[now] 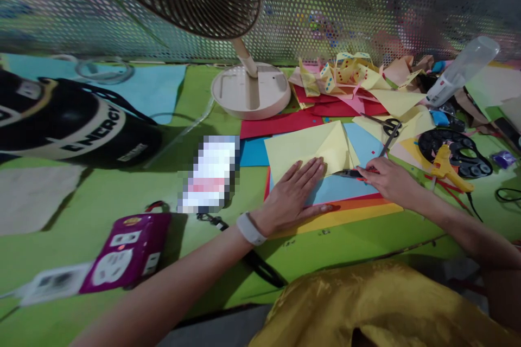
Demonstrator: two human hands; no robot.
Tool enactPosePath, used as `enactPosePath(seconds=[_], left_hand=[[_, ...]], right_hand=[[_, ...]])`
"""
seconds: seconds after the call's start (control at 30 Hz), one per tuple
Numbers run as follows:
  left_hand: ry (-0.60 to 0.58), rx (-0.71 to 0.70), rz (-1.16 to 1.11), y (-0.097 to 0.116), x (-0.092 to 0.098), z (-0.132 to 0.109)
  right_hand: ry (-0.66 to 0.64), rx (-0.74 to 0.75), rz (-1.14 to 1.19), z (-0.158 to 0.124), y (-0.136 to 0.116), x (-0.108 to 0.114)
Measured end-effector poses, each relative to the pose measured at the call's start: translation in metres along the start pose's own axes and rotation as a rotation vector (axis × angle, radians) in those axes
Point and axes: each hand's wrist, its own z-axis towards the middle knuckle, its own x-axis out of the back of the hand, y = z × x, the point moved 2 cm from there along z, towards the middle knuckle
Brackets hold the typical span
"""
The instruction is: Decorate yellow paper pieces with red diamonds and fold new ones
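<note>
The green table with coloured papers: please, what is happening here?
A person's left hand lies flat on a pale yellow paper sheet, which rests over a light blue paper sheet. The right hand holds a slim, dark tool, its tip near the yellow sheet's lower edge. Its exact kind is unclear.

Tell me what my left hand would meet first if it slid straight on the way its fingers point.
Probably the folded part of the pale yellow paper, just ahead of your left hand, though depth is unclear and the fingers may be touching it.

Left fingers flat on yellow paper.
</note>
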Motion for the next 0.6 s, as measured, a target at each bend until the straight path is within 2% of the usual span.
enactPosePath(seconds=[0.2,0.33,0.6], left_hand=[[-0.002,-0.001,-0.012,0.0,0.002,0.002],[-0.052,-0.027,-0.024,-0.006,0.006,0.0],[-0.025,0.022,0.039,-0.014,0.01,-0.025]], right_hand=[[0.005,-0.003,-0.017,-0.002,0.0,0.001],[0.006,0.011,-0.039,-0.001,0.0,0.001],[0.007,0.01,-0.032,-0.002,0.001,0.002]])
